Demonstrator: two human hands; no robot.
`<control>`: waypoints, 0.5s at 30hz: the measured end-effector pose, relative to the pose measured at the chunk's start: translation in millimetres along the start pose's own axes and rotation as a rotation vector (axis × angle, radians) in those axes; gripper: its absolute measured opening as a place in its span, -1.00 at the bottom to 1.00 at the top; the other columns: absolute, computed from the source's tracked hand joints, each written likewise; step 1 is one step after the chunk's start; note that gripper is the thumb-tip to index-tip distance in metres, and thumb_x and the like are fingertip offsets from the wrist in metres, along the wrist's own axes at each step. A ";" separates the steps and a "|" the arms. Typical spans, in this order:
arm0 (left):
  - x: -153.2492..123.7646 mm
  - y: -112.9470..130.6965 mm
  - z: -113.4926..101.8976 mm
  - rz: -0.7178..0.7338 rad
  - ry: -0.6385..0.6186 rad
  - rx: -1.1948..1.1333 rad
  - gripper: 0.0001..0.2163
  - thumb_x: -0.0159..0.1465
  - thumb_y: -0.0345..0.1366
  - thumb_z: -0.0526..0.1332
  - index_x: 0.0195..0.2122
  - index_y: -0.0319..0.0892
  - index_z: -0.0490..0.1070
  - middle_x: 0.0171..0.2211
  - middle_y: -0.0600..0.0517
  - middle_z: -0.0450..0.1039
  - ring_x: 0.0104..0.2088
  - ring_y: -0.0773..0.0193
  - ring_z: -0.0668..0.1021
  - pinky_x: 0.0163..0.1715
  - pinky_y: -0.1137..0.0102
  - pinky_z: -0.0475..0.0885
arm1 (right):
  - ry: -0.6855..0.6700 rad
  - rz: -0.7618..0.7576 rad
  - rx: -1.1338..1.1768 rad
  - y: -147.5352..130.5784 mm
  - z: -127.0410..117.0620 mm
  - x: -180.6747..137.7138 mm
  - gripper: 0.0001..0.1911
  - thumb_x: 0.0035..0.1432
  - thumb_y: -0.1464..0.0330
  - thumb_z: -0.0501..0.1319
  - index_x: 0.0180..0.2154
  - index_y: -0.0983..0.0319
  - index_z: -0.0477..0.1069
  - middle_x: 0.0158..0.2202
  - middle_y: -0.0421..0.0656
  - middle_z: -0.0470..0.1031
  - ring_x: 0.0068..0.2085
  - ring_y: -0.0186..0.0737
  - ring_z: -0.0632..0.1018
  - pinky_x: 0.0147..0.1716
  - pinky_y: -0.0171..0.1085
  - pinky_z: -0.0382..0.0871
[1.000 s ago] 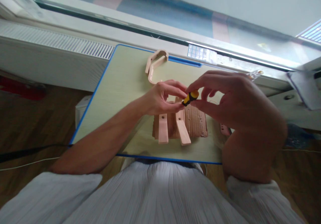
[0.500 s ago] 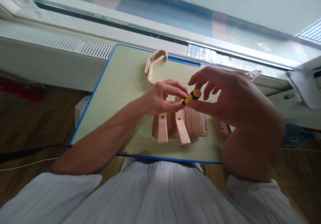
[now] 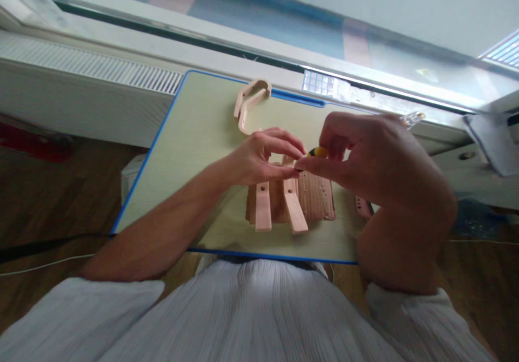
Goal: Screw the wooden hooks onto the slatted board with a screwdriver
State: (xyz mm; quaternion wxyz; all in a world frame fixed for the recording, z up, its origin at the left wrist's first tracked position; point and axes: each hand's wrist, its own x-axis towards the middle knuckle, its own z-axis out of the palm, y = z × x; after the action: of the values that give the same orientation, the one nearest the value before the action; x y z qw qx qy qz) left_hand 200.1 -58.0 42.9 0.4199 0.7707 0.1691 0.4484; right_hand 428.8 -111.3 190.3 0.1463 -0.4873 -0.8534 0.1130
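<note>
A: Where to find the screwdriver [image 3: 318, 152]?

B: Near the middle of the desk [image 3: 194, 135], above the upper part of the cardboard [image 3: 320, 199], between both hands: left hand [image 3: 255, 159] at nine o'clock from it, right hand [image 3: 367, 145] at three.

A: And the grip?

B: On the right, pinched around the handle, thumb along the lower part, fingers curled behind the rounded end. On the left, thumb and fingers curved in at the tool's lower end; too hidden there, so cannot tell whether gripping or merely steadying.

A: Heavy or light to handle?

B: Probably light, going by the stubby shape; stiff, hardly fragile, perhaps slick where smooth. Best taken by the fat yellow-and-black handle.

A: And the materials?

B: Pale bare wood in the first bar [image 3: 263, 213], pointing to six o'clock, and in the second bar [image 3: 297, 216], slanting a little toward five; a dark round hole in each. Likely rigid, best held by the flat sides. Underneath, brown and ridged cardboard, speckled with small marks; likely easy to dent, so best lifted by a whole edge.

A: Anything farther off?

B: At ten o'clock from the screwdriver, curved wooden pieces [image 3: 244, 118], hook-shaped, close together.
</note>
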 end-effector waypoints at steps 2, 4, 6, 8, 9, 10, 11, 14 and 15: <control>-0.7 -2.4 -0.6 0.013 -0.018 0.006 -0.75 0.27 -0.24 0.61 -0.02 -0.03 0.82 0.01 -0.15 0.77 0.00 0.12 0.73 0.05 0.24 0.62 | -0.020 -0.049 0.064 0.3 -3.2 -1.6 -0.73 0.26 0.11 0.50 -0.14 0.12 0.65 -0.28 -0.17 0.67 -0.34 -0.15 0.58 -0.30 -0.15 0.37; -1.6 -2.7 -1.2 0.005 -0.025 0.010 -0.74 0.28 -0.24 0.60 0.00 -0.03 0.81 0.04 -0.16 0.76 0.04 0.11 0.72 0.07 0.24 0.62 | -0.043 -0.108 0.112 -0.8 -6.7 -3.9 -0.77 0.29 0.25 0.45 -0.03 0.12 0.68 -0.17 -0.15 0.71 -0.30 -0.15 0.62 -0.24 -0.14 0.43; -2.2 -1.5 -1.4 -0.002 -0.022 0.022 -0.75 0.28 -0.24 0.60 -0.01 -0.03 0.82 0.05 -0.16 0.75 0.05 0.11 0.72 0.08 0.24 0.61 | -0.051 -0.133 0.126 -2.7 -8.7 -5.6 -0.81 0.31 0.36 0.38 -0.05 0.11 0.69 -0.17 -0.16 0.71 -0.28 -0.15 0.63 -0.23 -0.14 0.44; -2.0 0.3 -1.5 0.006 -0.017 0.043 -0.76 0.28 -0.24 0.60 -0.02 -0.03 0.82 0.04 -0.15 0.76 0.04 0.12 0.72 0.07 0.25 0.61 | -0.038 -0.113 0.122 -4.2 -8.3 -5.9 -0.86 0.29 0.38 0.37 -0.13 0.12 0.68 -0.23 -0.17 0.69 -0.29 -0.15 0.63 -0.26 -0.15 0.41; -1.6 1.2 -1.6 0.013 -0.019 0.053 -0.75 0.27 -0.23 0.61 -0.02 -0.02 0.82 0.04 -0.14 0.76 0.03 0.13 0.72 0.07 0.26 0.60 | -0.029 -0.094 0.113 -4.7 -7.4 -5.5 -0.91 0.28 0.35 0.38 -0.17 0.12 0.66 -0.27 -0.17 0.68 -0.31 -0.15 0.61 -0.28 -0.15 0.39; -1.0 1.9 -1.7 0.020 -0.020 0.061 -0.73 0.26 -0.22 0.62 -0.01 -0.02 0.81 0.03 -0.14 0.76 0.02 0.13 0.72 0.07 0.25 0.60 | -0.022 -0.072 0.097 -5.0 -6.2 -4.8 -0.94 0.26 0.31 0.40 -0.21 0.13 0.64 -0.31 -0.18 0.66 -0.33 -0.15 0.60 -0.30 -0.15 0.37; -0.3 2.4 -1.9 0.024 -0.022 0.069 -0.71 0.24 -0.20 0.64 -0.01 -0.02 0.81 0.03 -0.13 0.76 0.02 0.13 0.72 0.08 0.24 0.60 | -0.017 -0.050 0.075 -5.1 -4.8 -3.9 -0.92 0.26 0.27 0.42 -0.26 0.13 0.62 -0.35 -0.19 0.64 -0.35 -0.16 0.57 -0.32 -0.16 0.34; 1.7 2.9 -2.4 0.034 -0.021 0.095 -0.72 0.23 -0.19 0.65 -0.04 -0.04 0.82 0.00 -0.14 0.77 0.00 0.12 0.72 0.08 0.22 0.58 | -0.017 0.017 -0.010 -3.9 -2.3 -1.6 -0.79 0.26 0.16 0.45 -0.33 0.12 0.57 -0.43 -0.21 0.58 -0.40 -0.18 0.52 -0.34 -0.16 0.27; 2.1 2.7 -2.6 0.039 -0.022 0.105 -0.75 0.25 -0.19 0.64 -0.05 -0.04 0.82 0.00 -0.14 0.77 -0.01 0.12 0.72 0.08 0.22 0.58 | -0.019 0.029 -0.025 -3.0 -2.3 -1.4 -0.77 0.27 0.13 0.45 -0.32 0.11 0.57 -0.42 -0.20 0.58 -0.39 -0.17 0.53 -0.34 -0.16 0.27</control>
State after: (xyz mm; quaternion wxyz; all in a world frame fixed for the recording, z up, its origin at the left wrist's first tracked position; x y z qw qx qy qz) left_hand 198.8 -57.0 46.8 0.3720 0.7996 0.1728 0.4387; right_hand 427.9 -113.9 193.2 0.1302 -0.5005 -0.8489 0.1092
